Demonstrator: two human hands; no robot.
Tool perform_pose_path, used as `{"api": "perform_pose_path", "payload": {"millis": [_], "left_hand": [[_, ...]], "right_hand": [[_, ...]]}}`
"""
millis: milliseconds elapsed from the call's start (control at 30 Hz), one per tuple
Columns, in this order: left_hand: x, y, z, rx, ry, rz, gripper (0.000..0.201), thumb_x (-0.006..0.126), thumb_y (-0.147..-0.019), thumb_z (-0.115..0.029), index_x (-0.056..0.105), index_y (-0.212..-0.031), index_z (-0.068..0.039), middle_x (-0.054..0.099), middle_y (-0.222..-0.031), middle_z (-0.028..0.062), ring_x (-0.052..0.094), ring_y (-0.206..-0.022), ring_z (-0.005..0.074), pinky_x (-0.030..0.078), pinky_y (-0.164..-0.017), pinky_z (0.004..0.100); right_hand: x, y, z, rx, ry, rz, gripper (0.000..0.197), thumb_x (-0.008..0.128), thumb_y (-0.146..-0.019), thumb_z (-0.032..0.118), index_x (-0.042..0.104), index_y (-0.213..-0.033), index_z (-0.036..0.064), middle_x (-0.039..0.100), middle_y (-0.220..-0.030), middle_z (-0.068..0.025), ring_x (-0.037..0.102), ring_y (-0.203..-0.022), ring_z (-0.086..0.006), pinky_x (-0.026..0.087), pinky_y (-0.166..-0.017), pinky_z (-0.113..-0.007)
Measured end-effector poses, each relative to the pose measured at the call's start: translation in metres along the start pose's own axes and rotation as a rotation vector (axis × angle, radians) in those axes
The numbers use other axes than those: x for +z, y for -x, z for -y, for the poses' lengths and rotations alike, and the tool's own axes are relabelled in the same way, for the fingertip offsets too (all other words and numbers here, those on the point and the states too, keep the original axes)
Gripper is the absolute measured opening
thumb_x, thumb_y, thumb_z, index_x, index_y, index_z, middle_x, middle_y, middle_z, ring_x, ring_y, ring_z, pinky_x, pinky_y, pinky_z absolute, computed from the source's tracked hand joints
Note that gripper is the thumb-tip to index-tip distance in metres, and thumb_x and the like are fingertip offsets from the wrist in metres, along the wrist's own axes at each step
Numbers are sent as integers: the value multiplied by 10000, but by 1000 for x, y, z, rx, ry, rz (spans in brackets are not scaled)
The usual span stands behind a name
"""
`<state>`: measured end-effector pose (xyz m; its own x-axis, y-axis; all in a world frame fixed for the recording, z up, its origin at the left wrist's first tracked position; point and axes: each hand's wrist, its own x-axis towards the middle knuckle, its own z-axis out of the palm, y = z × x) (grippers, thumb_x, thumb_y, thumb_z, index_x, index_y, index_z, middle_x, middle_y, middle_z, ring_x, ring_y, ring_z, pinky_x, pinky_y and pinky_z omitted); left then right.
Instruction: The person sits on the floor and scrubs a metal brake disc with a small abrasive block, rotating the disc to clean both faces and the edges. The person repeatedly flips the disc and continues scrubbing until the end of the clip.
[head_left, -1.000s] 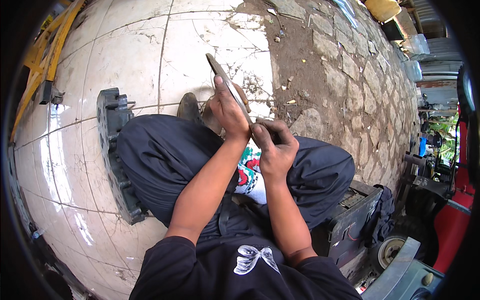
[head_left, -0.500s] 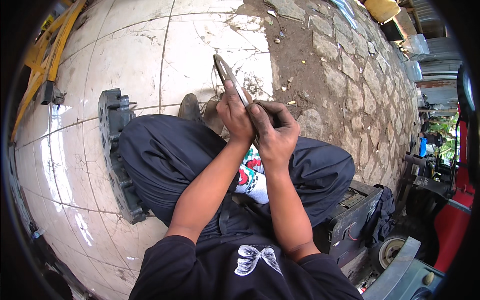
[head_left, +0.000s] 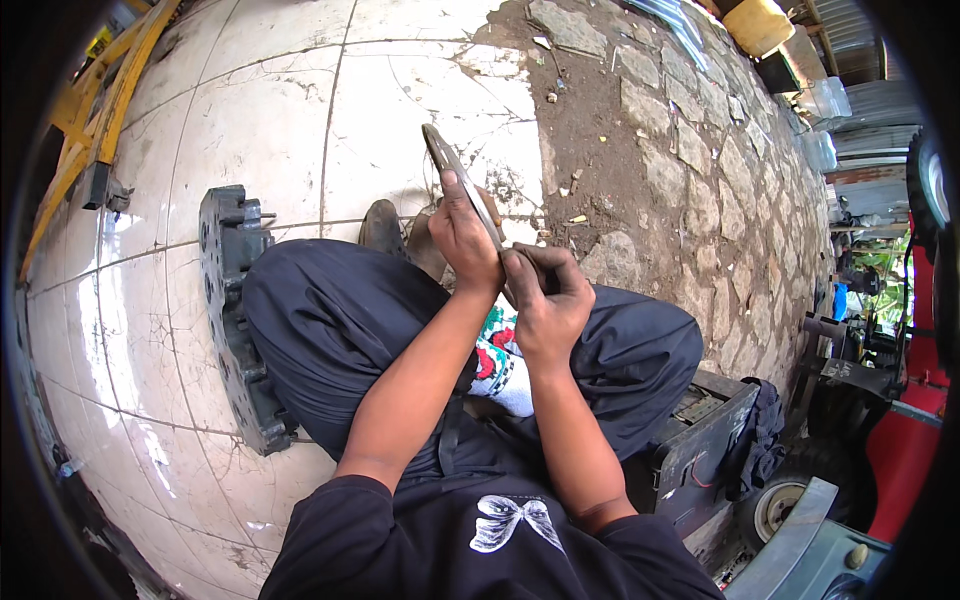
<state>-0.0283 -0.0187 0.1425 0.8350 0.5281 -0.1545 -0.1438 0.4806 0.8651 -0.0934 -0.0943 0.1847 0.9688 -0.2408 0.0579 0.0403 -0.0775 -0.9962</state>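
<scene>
Grey, thin and tapering, a plate (head_left: pixel 468 178) slants in both grimy hands (head_left: pixel 465 240).

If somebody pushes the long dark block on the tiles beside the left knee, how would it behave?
The block is probably heavy and stiff, judging by its thick, metal-looking body. It might slide, since the tiles look glossy.

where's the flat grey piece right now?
In the head view, above the picture's centre: the flat grey piece slants in the left hand, with the right hand at its lower end.
</scene>
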Motion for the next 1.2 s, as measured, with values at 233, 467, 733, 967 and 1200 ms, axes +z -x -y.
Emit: {"api": "perform_pose_path", "payload": {"millis": [233,467,733,967,1200], "left_hand": [[3,7,-4,105,-189,-62,684,403,-1145,-525,608,-732,-20,562,-595,23,508,-540,111,406,-529,319],[-2,7,-4,18,-101,-1,712,393,-1131,-557,580,-682,-36,527,-545,45,520,-507,126,426,-520,308],[-4,10,14,257,-199,60,552,413,-1166,-393,628,-841,-2,624,-689,74,583,-613,174,463,-597,367],[-4,16,23,197,-142,109,564,398,-1166,-382,602,-808,4,608,-659,67,564,-583,160,448,-563,351],[-2,17,24,223,-115,157,509,409,-1156,-277,643,-818,24,659,-751,155,644,-665,298,477,-642,422]], "right_hand": [[12,-17,8,-12,-30,38,128,829,-908,21,740,-969,-48,772,-912,-92,698,-843,-99,556,-780,-254],[3,1,-1,4,13,2,137,834,-907,44,743,-953,-46,771,-911,-87,696,-832,-96,555,-772,-257],[13,-31,26,-24,169,57,189,836,-927,108,747,-957,-57,733,-835,-41,635,-769,-76,509,-719,-243],[3,-25,25,56,140,51,195,830,-908,125,769,-962,-52,783,-843,-106,704,-782,-129,561,-759,-294],[1,-33,27,-18,264,49,237,839,-898,163,782,-991,-47,796,-870,-139,742,-812,-159,575,-784,-303]]}}
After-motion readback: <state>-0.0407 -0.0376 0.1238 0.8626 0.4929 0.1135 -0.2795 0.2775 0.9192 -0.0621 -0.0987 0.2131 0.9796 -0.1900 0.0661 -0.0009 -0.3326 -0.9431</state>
